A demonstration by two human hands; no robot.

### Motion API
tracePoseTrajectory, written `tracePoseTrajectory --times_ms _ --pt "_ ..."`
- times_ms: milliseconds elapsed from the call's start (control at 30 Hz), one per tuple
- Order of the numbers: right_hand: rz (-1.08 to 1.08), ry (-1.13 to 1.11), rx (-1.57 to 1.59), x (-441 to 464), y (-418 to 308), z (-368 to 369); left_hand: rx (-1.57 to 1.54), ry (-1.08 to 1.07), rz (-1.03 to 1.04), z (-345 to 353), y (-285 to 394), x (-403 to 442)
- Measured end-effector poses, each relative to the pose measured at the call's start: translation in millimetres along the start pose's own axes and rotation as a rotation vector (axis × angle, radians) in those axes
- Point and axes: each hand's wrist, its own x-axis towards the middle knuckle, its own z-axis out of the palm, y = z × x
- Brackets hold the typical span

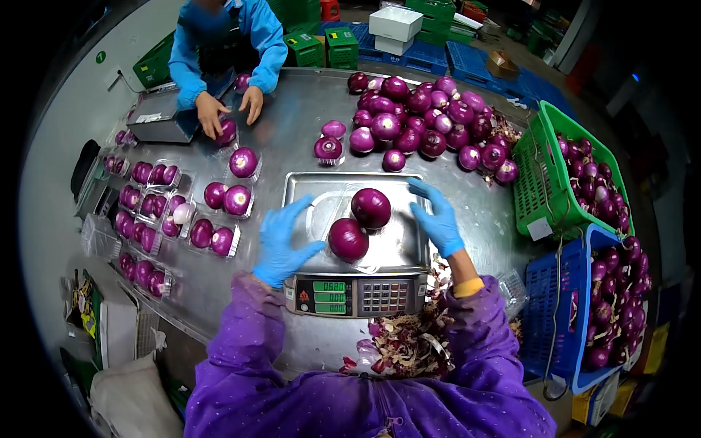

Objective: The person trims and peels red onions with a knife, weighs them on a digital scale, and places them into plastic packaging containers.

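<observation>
Two red onions, one nearer me (348, 240) and one farther off (371, 209), rest against each other on the steel pan (321, 191) of a digital scale (353, 296) with lit green displays. My left hand (283, 239), in a blue glove, is spread at the pan's left edge, its thumb close to the nearer onion. On the other side my right hand (438, 219), also gloved in blue, is spread over the pan's right edge, apart from the farther onion. Neither hand holds anything.
Loose onions (420, 117) are heaped at the back. Packed onion trays (219, 197) stand left. A green crate (537, 175) and a blue crate (548, 306) of onions stand right. Onion skins (412, 347) litter the front. Across the table, a co-worker's hands (212, 113) handle onions.
</observation>
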Motion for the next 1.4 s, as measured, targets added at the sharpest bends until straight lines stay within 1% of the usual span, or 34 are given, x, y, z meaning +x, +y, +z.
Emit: tracePoseTrajectory --times_ms 33,100,133,200,267,367,400,500,533,567,600,633,667,700,767,833,867,900,967,1000,1033,1067,1100,1133,1167,1200,1233,1267,1300,1333,1367,1400 --pt "0.073 0.041 0.021 -11.3 3.8 -10.0 -0.12 0.055 -0.061 -4.7 -6.4 -7.4" --pt "0.261 0.072 0.174 -34.7 22.7 -23.4 -0.358 0.17 -0.192 -11.6 -18.2 -27.7" --pt "0.329 0.052 0.167 -46.2 12.5 -26.2 -0.381 0.195 -0.197 -14.8 -22.8 -35.9" --pt "0.444 0.01 0.253 -65.2 2.1 -23.2 -0.504 0.177 -0.286 -16.4 -35.9 -43.7" --pt "0.503 -0.032 0.341 -77.8 -10.1 -14.5 -0.556 0.143 -0.352 -18.9 -38.9 -39.3" --pt "0.583 -0.099 0.301 -79.6 -33.6 -4.3 -0.706 0.095 -0.396 -9.8 -34.6 -18.8" --pt "0.551 -0.112 0.317 -79.7 -29.5 -0.1 -0.737 0.064 -0.408 -2.5 -36.5 -12.3" --pt "0.573 -0.134 0.309 -71.1 -27.7 9.9 -0.818 -0.004 -0.416 42.5 -49.5 6.9" --pt "0.585 -0.113 0.302 -67.5 -28.3 15.9 -0.922 0.009 -0.457 55.1 -42.1 12.4" --pt "0.635 -0.085 0.333 -63.7 -28.5 22.8 -0.918 -0.009 -0.427 77.2 -50.0 15.3" --pt "0.677 -0.067 0.367 -60.8 -28.8 31.4 -0.841 -0.062 -0.48 92.3 -46.7 22.1" --pt "0.712 -0.059 0.403 -55.5 -28.0 41.3 -0.73 -0.102 -0.491 79.3 -17.4 24.8" --pt "0.768 -0.102 0.482 -51.8 -21.4 48.0 -0.742 -0.069 -0.464 101.0 -31.4 25.6" --pt "0.785 -0.075 0.461 -49.7 -14.9 57.8 -0.757 -0.037 -0.436 124.8 -54.4 26.5" --pt "0.647 -0.014 0.409 -51.7 19.3 72.7 -0.785 -0.003 -0.441 138.1 -66.9 24.9" --pt "0.659 0.015 0.445 -46.0 -4.6 80.2 -0.774 0.068 -0.516 132.9 -58.0 17.6" --pt "0.657 -0.03 0.408 -44.4 -16.5 82.4 -0.848 0.089 -0.534 126.0 -53.8 10.8" --pt "0.624 -0.072 0.389 -44.0 -31.8 86.3 -0.816 0.087 -0.549 112.8 -49.0 3.2" --pt "0.617 -0.137 0.331 -44.6 -36.1 102.0 -0.96 0.162 -0.564 84.0 -42.6 -22.4" --pt "0.611 -0.195 0.336 -45.7 -43.4 112.0 -1.041 0.246 -0.606 70.6 -40.9 -37.8" --pt "0.524 -0.268 0.331 -49.3 -53.8 124.9 -1.12 0.328 -0.648 55.5 -39.4 -54.8" --pt "0.512 -0.327 0.332 -52.1 -77.2 140.4 -1.114 0.386 -0.653 32.9 -34.6 -72.4" --pt "0.387 -0.358 0.327 -58.6 -80.0 161.7 -1.108 0.444 -0.657 11.6 -33.1 -90.4" --pt "0.259 -0.438 0.232 -64.6 -69.3 186.2 -1.037 0.528 -0.636 -1.2 -37.5 -110.6" --pt "0.399 -0.547 0.305 -65.4 -97.1 202.4 -0.964 0.609 -0.614 -10.5 -42.6 -133.4" --pt "0.285 -0.633 0.193 -71.4 -89.5 226.4 -0.931 0.683 -0.649 -17.7 -49.1 -157.0" --pt "0.131 -0.657 0.168 -75.9 -96.5 248.5 -0.897 0.76 -0.682 -23.4 -55.7 -179.0" --pt "0.17 -0.753 0.152 -81.8 -99.7 268.9 -0.862 0.825 -0.75 -27.3 -60.9 -198.2" --pt "0.233 -0.797 0.24 -88.8 -102.6 290.3 -0.826 0.888 -0.82 -29.4 -65.2 -216.7" --pt "0.206 -0.817 0.205 -98.9 -84.3 321.6 -0.778 0.918 -0.842 -28.7 -72.2 -233.4" --pt "0.243 -0.913 0.164 -98.8 -86.7 340.5 -0.73 0.947 -0.863 -25.7 -82.4 -249.4" --pt "0.282 -0.964 0.214 -104.7 -72.3 366.4 -0.708 0.945 -0.928 -20.1 -97.1 -266.7"
